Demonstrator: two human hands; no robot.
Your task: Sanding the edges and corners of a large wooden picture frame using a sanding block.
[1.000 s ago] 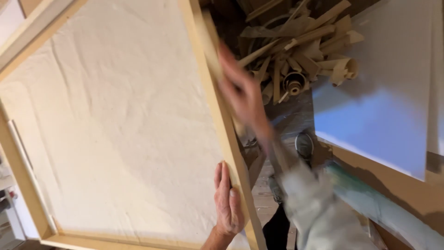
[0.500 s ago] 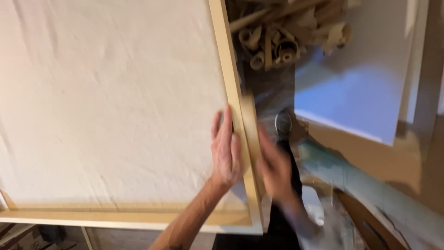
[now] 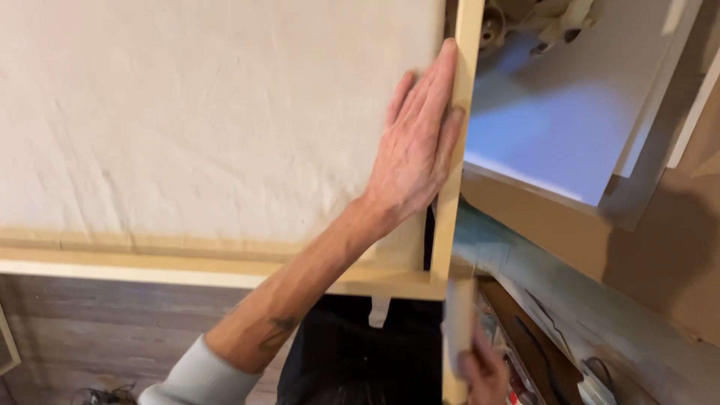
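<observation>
Pale wooden stretcher frame with off-white canvas stretched across it fills the upper left of the head view; the canvas shows faint creases. Its right-hand bar runs from the top edge downward and meets the bottom bar at a corner just below mid-picture.

Left hand: open and flat, fingers extended and close together, the palm pressed on the canvas and the fingers lying along the inner edge of the right-hand bar, touching it. The bare forearm crosses the bottom bar diagonally; a light grey sleeve is pushed up toward the elbow.

Right hand: low in the picture, just under the frame's corner, blurred. It is closed around a light wooden strip, which stands nearly upright and continues the line of the right-hand bar. Whether the strip touches the frame cannot be told.

Surroundings: a white panel leans to the right of the frame, with brown board beneath and beside it. Rolled scraps of pale material lie at the top edge. Dark clothing shows under the corner, and grey plank flooring lies below the bottom bar.
</observation>
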